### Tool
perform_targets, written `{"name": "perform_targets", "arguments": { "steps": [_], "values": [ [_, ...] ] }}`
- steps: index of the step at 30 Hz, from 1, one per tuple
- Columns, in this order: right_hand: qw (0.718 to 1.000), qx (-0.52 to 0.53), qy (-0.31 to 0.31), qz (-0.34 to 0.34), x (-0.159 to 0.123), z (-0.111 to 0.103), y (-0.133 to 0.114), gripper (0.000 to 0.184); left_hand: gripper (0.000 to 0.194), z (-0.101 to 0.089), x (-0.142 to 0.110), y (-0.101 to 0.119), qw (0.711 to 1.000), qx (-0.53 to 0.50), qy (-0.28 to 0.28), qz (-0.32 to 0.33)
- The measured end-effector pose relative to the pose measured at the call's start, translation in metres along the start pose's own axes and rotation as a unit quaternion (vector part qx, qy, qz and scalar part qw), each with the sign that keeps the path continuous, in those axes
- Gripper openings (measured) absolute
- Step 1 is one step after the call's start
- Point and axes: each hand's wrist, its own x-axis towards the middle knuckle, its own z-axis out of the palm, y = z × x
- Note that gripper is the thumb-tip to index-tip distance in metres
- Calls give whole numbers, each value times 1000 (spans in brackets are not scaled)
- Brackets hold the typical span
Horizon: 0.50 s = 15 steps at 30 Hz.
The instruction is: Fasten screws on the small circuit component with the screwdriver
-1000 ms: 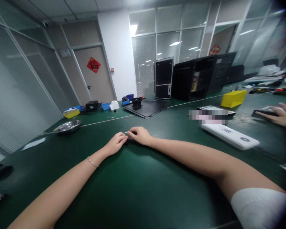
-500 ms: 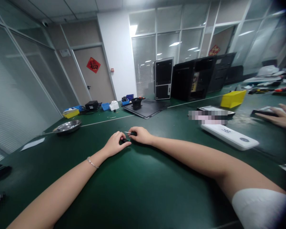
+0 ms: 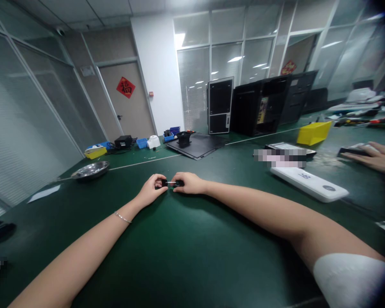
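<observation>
In the middle of the green table, both my hands are close together over its surface. My right hand is closed on a small screwdriver, whose thin metal shaft points left out of a dark handle. Facing it, my left hand pinches a small black part, and the shaft's tip reaches that part. A little green shows below the shaft by my right fingertips. The part's exact kind is too small to tell, and my fingers cover much of both things.
A metal bowl stands at the left. Black panels lie ahead, before a computer case. To the right are a white oblong device, a yellow bin and another person's hand on a dark device.
My left hand has shifted slightly left and up. The screwdriver's shaft has turned level and now meets the black part between my hands. The other person's hand has moved slightly.
</observation>
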Motion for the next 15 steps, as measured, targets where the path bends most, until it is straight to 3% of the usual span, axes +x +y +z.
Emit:
{"name": "perform_targets", "arguments": {
  "steps": [6, 11, 15],
  "values": [
    [999, -46, 4, 7, 0, 4, -3, 9, 42, -1, 2, -5, 998, -60, -5, -12],
    [997, -70, 34, -7, 1, 11, 4, 11, 38, -1, 2, -7, 999, -52, -7, -6],
    [997, -29, 64, 9, 3, 14, 8, 13, 38, 0, 1, -3, 998, -52, -15, -12]
  ]
}}
